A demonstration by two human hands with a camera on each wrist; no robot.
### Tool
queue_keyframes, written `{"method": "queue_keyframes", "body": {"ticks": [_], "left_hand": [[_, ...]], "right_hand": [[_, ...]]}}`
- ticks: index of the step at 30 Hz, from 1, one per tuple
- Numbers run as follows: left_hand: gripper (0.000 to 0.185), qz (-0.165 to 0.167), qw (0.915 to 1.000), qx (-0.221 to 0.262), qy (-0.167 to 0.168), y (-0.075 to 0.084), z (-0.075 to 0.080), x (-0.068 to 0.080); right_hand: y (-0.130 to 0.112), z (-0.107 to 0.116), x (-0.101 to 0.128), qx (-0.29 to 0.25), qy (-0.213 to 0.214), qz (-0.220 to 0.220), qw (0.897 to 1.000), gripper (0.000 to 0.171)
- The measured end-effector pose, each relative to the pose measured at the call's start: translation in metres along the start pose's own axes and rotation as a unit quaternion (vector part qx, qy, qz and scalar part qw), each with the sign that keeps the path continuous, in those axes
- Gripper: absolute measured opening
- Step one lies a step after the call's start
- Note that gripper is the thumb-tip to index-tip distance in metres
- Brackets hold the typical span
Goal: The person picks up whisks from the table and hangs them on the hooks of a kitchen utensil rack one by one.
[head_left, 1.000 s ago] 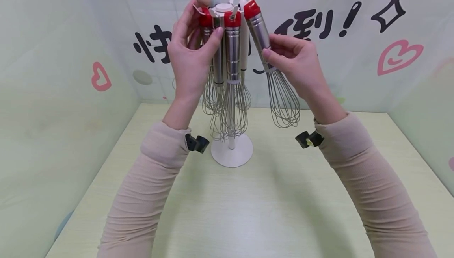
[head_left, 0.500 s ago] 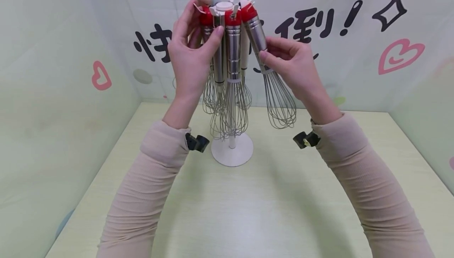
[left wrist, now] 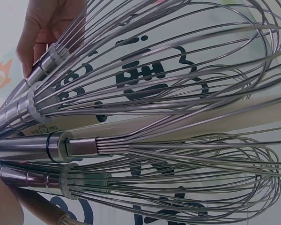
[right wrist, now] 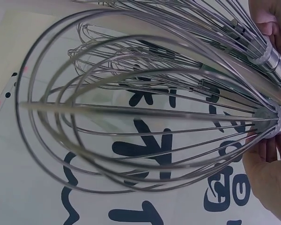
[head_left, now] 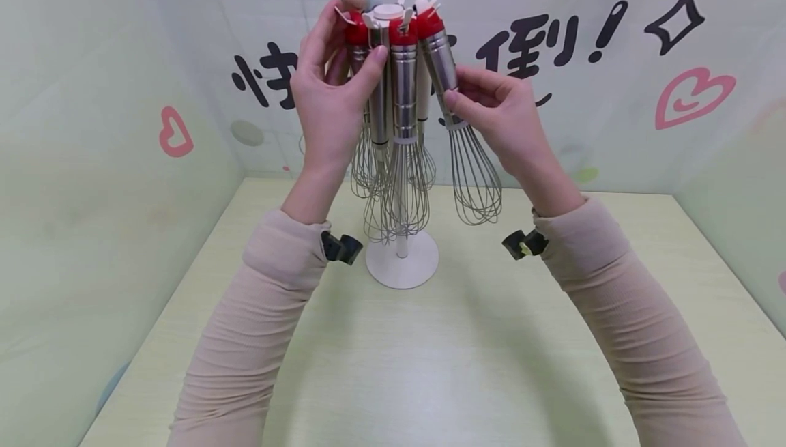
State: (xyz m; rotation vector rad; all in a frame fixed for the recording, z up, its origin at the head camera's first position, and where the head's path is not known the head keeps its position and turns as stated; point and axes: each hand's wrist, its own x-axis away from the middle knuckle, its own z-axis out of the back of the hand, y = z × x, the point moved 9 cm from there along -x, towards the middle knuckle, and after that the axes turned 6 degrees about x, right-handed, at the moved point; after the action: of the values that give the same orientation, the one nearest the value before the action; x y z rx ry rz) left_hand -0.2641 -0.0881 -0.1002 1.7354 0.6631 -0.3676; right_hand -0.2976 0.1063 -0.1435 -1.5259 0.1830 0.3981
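Swung closer to the rack (head_left: 402, 266), the whisk (head_left: 457, 119) stays pinched in the right hand (head_left: 500, 119); left hand (head_left: 328, 106) curls round hanging whisk handles (head_left: 393, 85), hiding the rack's hooks

Hidden and cropped parts around the white round-based utensil stand (head_left: 402, 266)

The stand's upper post is hidden behind hanging steel whisks with red-capped handles (head_left: 402, 126). In the wrist views the right hand (right wrist: 271, 173) and left hand (left wrist: 2, 206) are cut by picture edges, and the whisk handles run out of view.
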Motion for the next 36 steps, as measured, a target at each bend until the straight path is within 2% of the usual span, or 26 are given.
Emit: {"method": "queue_keyframes", "body": {"ticks": [14, 28, 36], "left_hand": [[0.064, -0.001, 1.0000, 0.002, -0.001, 0.001, 0.000, 0.001], [0.064, -0.005, 1.0000, 0.003, -0.004, 0.001, 0.000, 0.000], [0.064, -0.005, 1.0000, 0.002, -0.002, 0.001, -0.001, 0.000]], "right_hand": [[0.008, -0.006, -0.002, -0.024, -0.005, -0.004, 1.000, 0.037], [0.011, -0.012, -0.004, -0.012, -0.013, 0.003, 1.000, 0.036], [0.014, -0.012, -0.004, -0.010, -0.013, -0.007, 1.000, 0.036]]}}
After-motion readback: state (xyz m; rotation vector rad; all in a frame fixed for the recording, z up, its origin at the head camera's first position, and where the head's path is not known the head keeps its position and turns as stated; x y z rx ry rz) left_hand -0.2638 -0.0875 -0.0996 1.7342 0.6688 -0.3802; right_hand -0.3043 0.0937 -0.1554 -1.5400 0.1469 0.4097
